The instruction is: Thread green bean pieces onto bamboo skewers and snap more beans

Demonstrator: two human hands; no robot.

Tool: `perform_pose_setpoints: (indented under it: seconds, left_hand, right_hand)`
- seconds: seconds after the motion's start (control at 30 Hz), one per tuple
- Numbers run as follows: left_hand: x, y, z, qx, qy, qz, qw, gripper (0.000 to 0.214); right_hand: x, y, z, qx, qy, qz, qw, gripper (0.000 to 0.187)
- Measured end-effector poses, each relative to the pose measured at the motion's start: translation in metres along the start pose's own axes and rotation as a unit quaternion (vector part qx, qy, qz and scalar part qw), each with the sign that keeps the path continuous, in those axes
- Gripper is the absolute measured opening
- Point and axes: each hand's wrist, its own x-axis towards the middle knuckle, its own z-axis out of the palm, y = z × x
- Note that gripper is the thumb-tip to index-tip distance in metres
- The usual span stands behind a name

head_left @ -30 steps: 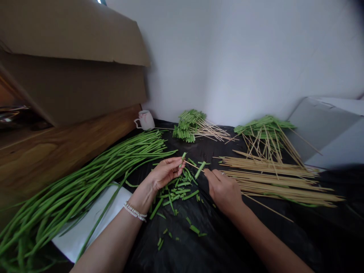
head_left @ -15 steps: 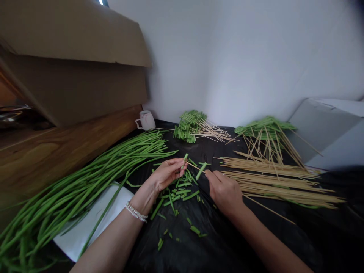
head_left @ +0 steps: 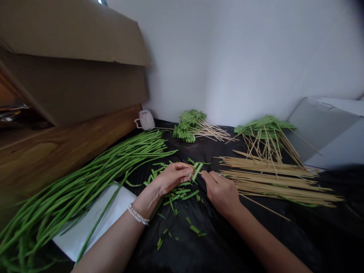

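Note:
My right hand (head_left: 222, 189) is closed around a thin bamboo skewer (head_left: 185, 164), which points left across my fingers and runs out behind its far end. Two short cut pieces of green bean (head_left: 197, 171) sit crosswise on the skewer, side by side between my hands. With thumb and fingers pinched, my left hand (head_left: 173, 178) grips the left bean piece, and the skewer's tip sticks out over those fingers. Below my hands, loose cut bean pieces (head_left: 191, 195) lie scattered on a black plastic sheet (head_left: 216, 242).
Long green beans (head_left: 113, 167) spread at left, partly over a white sheet (head_left: 96, 212). Loose skewers (head_left: 273, 180) lie at right. Bean-loaded skewers form a back pile (head_left: 190, 123) and a right pile (head_left: 263, 126). A mug (head_left: 146, 120), cardboard box (head_left: 85, 83) and white box (head_left: 318, 129) stand around.
My left hand has moved right along the skewer, bringing its bean piece up against the other one. More of the skewer's tip now shows past the pieces. My right hand has barely moved.

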Motion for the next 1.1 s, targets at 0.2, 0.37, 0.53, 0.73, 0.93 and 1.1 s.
perform_pose_setpoints:
  seconds: [0.2, 0.37, 0.53, 0.73, 0.93, 1.1]
  left_hand:
    - [-0.005, 0.028, -0.026, 0.256, 0.063, 0.101, 0.959, 0.034]
    - [-0.005, 0.03, -0.051, 0.462, 0.048, 0.081, 0.882, 0.026]
    - [-0.002, 0.022, -0.061, 0.603, 0.082, 0.06, 0.791, 0.012]
    - [-0.006, 0.025, -0.053, 0.678, 0.052, 0.099, 0.727, 0.01]
    - [-0.004, 0.024, -0.046, 0.592, 0.041, 0.163, 0.788, 0.012]
    - [0.0, 0.023, -0.035, 0.328, 0.098, 0.159, 0.926, 0.025]
  right_hand:
    - [-0.001, 0.005, 0.001, -0.017, 0.01, 0.006, 1.0, 0.024]
    - [-0.001, 0.006, 0.002, -0.015, 0.006, 0.008, 1.0, 0.024]
    - [-0.001, 0.005, 0.001, -0.015, 0.004, 0.004, 1.0, 0.025]
    - [-0.002, 0.005, 0.003, -0.01, 0.005, 0.007, 1.0, 0.024]
    - [0.0, 0.004, 0.001, -0.009, 0.008, 0.006, 1.0, 0.025]
    - [0.001, 0.004, -0.002, -0.004, 0.019, 0.0, 1.0, 0.026]
